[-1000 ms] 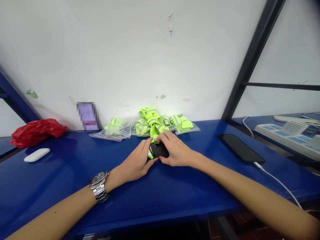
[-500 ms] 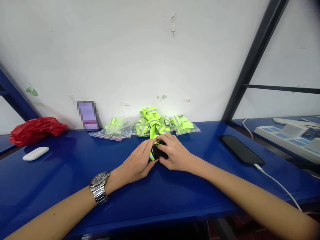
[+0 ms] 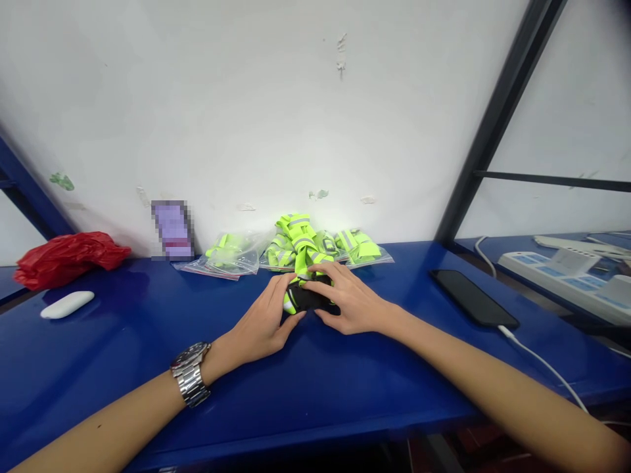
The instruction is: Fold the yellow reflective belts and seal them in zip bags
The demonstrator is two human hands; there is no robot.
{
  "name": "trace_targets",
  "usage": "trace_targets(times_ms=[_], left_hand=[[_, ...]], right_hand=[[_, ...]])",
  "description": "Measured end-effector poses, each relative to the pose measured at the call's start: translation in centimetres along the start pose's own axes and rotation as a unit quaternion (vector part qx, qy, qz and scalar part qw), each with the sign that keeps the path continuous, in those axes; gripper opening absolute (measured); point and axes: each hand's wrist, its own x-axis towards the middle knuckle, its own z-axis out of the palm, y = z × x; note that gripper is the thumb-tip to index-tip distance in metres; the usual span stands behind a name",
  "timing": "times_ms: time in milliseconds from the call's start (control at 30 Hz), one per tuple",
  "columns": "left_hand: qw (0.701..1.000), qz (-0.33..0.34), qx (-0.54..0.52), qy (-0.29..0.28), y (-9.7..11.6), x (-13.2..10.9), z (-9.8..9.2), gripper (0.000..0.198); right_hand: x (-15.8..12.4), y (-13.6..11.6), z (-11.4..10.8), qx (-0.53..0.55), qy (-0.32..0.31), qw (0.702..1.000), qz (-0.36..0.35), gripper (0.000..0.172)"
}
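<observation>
A fluorescent yellow-green reflective strap [image 3: 306, 253] with grey stripes runs from the pile at the wall down to my hands. Its near end is folded into a small bundle with a black piece [image 3: 311, 298] showing between the hands. My left hand [image 3: 266, 315], watch on the wrist, curls around the bundle's left end, thumb below. From the right, my right hand [image 3: 352, 301] grips the black part, with fingers on top and thumb at the near side. The fingers hide parts of the bundle.
More yellow-green straps in clear plastic bags [image 3: 236, 253] lie along the wall. To the left are a red plastic bag [image 3: 71, 257], a white case [image 3: 68, 305] and a propped phone [image 3: 173, 230]. A black phone [image 3: 473, 297] with a white cable and a power strip [image 3: 562, 279] are at right.
My hands have moved slightly apart, the left one shifting left. More of the black piece and the bundle's striped left end now shows between them.
</observation>
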Motion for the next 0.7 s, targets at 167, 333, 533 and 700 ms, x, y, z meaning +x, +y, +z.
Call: trace_targets(times_ms=[167,333,533,700], left_hand=[[0.999,-0.018,-0.03,-0.012,-0.3,-0.2,-0.2,0.059],[0.999,-0.039,-0.029,-0.005,-0.7,-0.3,-0.2,0.057],[0.996,-0.082,-0.019,0.026,-1.3,-0.2,-0.4,0.057],[0.998,-0.054,-0.021,0.0,-0.8,-0.2,-0.2,0.064]], right_hand=[[-0.2,1.4,-0.2,0.007,-0.002,1.0,0.021,0.058],[-0.8,3.2,-0.5,0.022,0.011,0.997,0.074,0.059],[-1.9,6.2,-1.7,0.05,0.119,0.971,0.2,0.061],[-1.3,4.2,-1.4,0.075,0.09,0.985,0.127,0.058]])
